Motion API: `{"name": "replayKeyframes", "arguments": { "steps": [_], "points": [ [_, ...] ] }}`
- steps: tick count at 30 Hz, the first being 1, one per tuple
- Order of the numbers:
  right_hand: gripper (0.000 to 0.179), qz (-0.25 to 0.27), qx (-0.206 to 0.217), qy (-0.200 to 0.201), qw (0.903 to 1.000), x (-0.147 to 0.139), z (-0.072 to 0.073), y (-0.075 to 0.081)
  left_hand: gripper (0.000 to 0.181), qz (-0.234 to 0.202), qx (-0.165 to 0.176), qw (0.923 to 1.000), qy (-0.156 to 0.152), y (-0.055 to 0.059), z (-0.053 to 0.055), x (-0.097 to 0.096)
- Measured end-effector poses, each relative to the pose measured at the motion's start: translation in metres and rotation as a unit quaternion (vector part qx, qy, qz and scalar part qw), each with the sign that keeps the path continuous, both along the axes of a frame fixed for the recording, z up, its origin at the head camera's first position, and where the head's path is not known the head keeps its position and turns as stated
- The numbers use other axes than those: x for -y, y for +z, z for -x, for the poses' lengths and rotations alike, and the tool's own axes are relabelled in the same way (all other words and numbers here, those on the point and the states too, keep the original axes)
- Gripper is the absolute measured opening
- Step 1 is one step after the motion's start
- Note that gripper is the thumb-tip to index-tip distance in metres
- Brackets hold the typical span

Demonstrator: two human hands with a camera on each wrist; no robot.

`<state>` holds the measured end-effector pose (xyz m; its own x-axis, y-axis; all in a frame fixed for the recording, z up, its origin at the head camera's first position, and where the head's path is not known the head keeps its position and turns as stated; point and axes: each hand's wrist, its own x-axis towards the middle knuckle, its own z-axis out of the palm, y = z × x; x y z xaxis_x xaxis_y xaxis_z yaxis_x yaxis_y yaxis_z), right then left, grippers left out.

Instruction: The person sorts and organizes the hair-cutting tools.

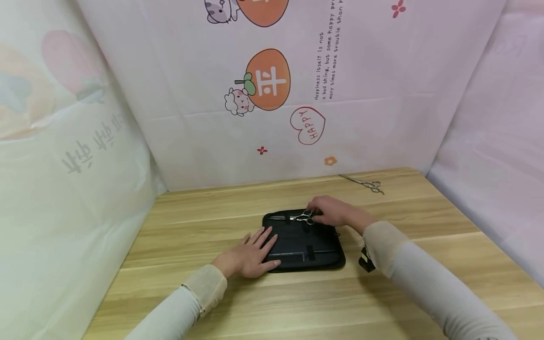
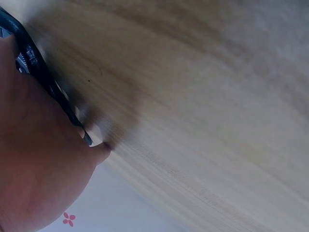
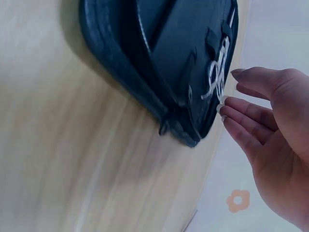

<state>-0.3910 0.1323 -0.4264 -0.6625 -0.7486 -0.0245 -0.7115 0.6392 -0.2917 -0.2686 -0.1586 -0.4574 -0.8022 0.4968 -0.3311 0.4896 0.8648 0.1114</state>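
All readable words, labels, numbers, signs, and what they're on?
"HAPPY": red heart on back sheet.
"Happiness itself is not / a bad thing, but some happy pr / many times more trouble than h": same sheet, cut off.
Lower orange fruit: looks like "平", sideways.
Left sheet: faint characters, unreadable.
Black case: none legible.

A pale wooden surface [image 1: 204, 212] with streaky grain meets a whitish back wall covering [image 1: 191, 85] printed with orange cartoon fruit [image 1: 280, 97], small flowers [image 1: 330, 161], a red heart outline [image 1: 308, 107] and sideways English lettering [image 1: 326, 66]. Similar pale coverings flank it at left [image 1: 63, 212] and right [image 1: 501, 165], creased in places. The light is soft.
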Motion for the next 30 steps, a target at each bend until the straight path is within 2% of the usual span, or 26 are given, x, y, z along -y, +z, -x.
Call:
{"name": "replayKeyframes", "arguments": {
  "steps": [6, 14, 24, 30],
  "points": [
    [0.031, -0.004, -0.031, -0.013, 0.9994, -0.016, 0.011, 0.006, 0.079, 0.0, -0.005, 1.0, 0.0, 0.0, 0.0, 0.003],
    [0.033, -0.004, -0.069, -0.064, 0.9955, -0.051, 0.023, 0.005, 0.08, 0.001, -0.008, 1.0, -0.001, 0.0, -0.002, 0.003],
    [0.039, -0.017, -0.052, -0.151, 0.9871, -0.098, 0.04, -0.001, 0.081, 0.006, -0.007, 0.9999, -0.004, 0.001, 0.002, 0.002],
    [0.044, -0.015, -0.048, -0.181, 0.9823, -0.117, 0.049, -0.012, 0.081, 0.01, -0.006, 0.9999, -0.004, 0.002, 0.001, 0.002]
  ]
}}
